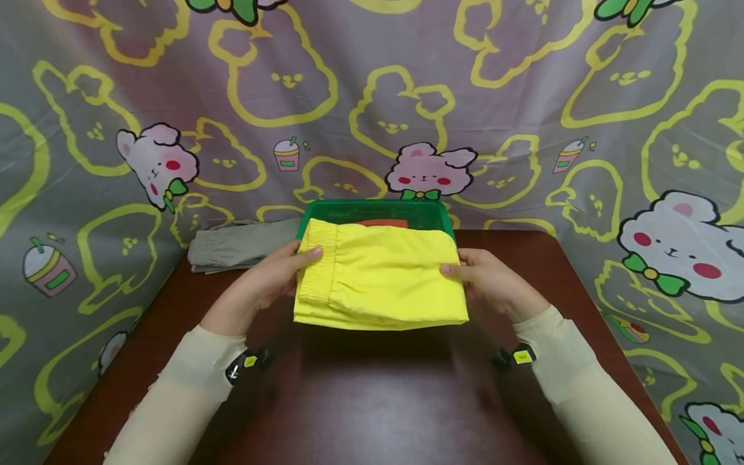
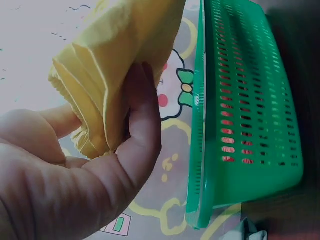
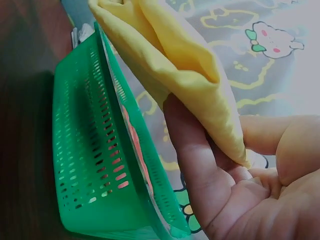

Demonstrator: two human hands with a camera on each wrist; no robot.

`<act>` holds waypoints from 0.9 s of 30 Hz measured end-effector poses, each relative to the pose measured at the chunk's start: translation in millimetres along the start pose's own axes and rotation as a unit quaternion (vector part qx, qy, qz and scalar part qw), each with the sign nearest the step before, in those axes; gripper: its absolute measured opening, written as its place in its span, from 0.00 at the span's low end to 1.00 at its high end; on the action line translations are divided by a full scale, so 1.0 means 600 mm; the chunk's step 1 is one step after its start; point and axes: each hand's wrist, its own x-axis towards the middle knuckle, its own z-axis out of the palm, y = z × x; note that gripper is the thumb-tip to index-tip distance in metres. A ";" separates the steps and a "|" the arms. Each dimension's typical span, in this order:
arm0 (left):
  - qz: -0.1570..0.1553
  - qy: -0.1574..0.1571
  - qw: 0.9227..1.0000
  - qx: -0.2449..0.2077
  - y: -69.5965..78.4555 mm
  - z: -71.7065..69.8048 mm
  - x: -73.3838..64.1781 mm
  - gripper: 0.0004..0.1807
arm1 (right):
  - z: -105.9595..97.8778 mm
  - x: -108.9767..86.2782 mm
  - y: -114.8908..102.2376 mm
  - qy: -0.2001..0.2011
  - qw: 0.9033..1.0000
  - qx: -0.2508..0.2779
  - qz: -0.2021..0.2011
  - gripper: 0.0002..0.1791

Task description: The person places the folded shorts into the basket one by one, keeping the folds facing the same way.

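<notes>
Folded yellow shorts (image 1: 395, 274) with a gathered elastic waistband hang between both hands, in front of a green basket (image 1: 378, 208). My left hand (image 1: 276, 274) pinches the waistband end, thumb on top and fingers beneath. At the other end my right hand (image 1: 494, 281) pinches the folded edge the same way. Both wrist views show the yellow cloth (image 2: 115, 60) raised above the level of the basket's rim (image 3: 135, 140). Something orange-red (image 1: 380, 223) lies inside the basket, mostly hidden behind the shorts, and shows through the basket's slots.
A folded grey garment (image 1: 244, 245) with an elastic waistband lies on the dark brown table (image 1: 372, 400), left of the basket. A patterned curtain (image 1: 372, 116) with cartoon figures closes off the back and both sides.
</notes>
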 end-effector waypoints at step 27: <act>-0.046 0.028 0.999 0.000 0.043 -0.029 0.111 0.29 | -0.021 0.105 -0.031 0.065 0.997 -0.005 0.043 0.27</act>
